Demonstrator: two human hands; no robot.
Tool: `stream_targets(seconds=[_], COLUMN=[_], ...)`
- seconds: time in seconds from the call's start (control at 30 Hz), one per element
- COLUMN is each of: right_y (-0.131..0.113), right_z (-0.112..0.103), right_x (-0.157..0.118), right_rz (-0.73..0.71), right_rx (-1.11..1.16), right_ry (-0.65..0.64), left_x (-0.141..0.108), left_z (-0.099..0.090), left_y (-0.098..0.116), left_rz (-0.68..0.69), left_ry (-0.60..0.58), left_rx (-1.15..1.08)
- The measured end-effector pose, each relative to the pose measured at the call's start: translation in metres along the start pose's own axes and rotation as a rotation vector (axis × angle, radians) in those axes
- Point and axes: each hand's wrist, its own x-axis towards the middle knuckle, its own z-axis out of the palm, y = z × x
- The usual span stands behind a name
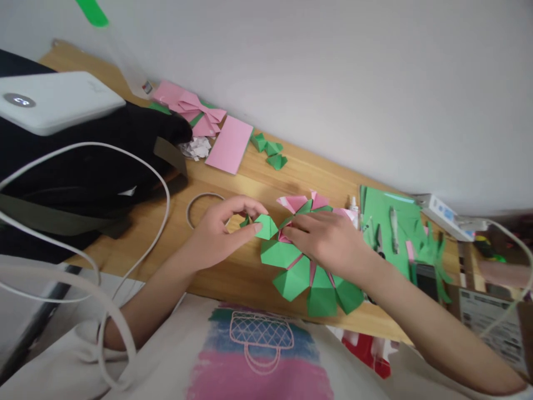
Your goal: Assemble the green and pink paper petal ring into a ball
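Centrally: green-and-pink paper flower [293, 283] over a wooden table [237, 272].
Left hand [220, 230] pinches a green folded piece [265, 226] beside the flower; right hand [328, 238] covers the flower's centre, grip not determinable. Pale wall [333, 94] borders the table's far edge. At right: green sheets [383, 201], power strip [445, 216]. At left: white power bank [62, 103] on black fabric [112, 166].

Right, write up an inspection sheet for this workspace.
Surface: wooden table.
Job's things: green folded piece; green-and-pink paper flower.
Clutter: pink sheet, crumpled white paper, green sheets.
Hands: left hand pinches the green folded piece; right hand on the paper flower, its grip unclear.
Cables: white cable looping at left; another near the power strip at right.
Surroundings: pale wall behind; white power bank at left.
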Motion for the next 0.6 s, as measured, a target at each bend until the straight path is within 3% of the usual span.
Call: stream_targets(seconds=[0.2, 0.43, 0.6], right_y=[-0.003, -0.002, -0.004], right_z=[0.009, 0.012, 0.014], right_x=[-0.009, -0.015, -0.017], right_rz=[-0.003, 0.004, -0.034], right_rx=[0.015, -0.008, -0.095], right_ry=[0.215, 0.227, 0.319], left_x=[0.001, 0.003, 0.009], left_z=[-0.004, -0.007, -0.007], left_y=[-0.002, -0.003, 0.0], left_rz=[-0.015, 0.063, 0.168], left_ry=[0.007, -0.052, -0.115], left_rx=[-0.038, 0.032, 0.111])
